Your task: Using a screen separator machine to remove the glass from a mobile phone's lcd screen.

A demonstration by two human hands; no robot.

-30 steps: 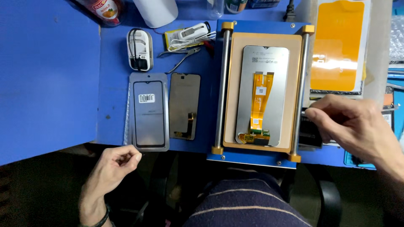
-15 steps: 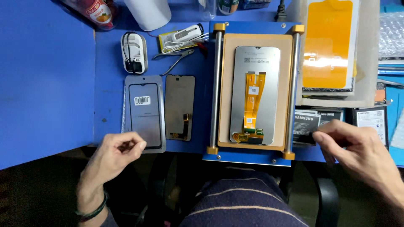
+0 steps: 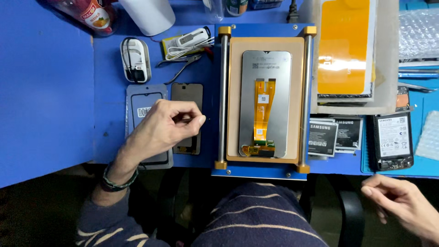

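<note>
Two panels under the left hand, display waits in the jig

Left hand (image 3: 162,126) hovers over the dark screen panel (image 3: 187,98) and the glass lens (image 3: 141,98) beside it on the counter (image 3: 45,91). Fingers pinched shut, holding something too small to identify. Right hand (image 3: 404,206) is off the counter edge, loosely curled, empty. Display assembly (image 3: 265,100) lies face-down in the alignment jig (image 3: 224,100), flex cable up. Looks like small-part handling; next move needs steady fingertip placement.
</note>
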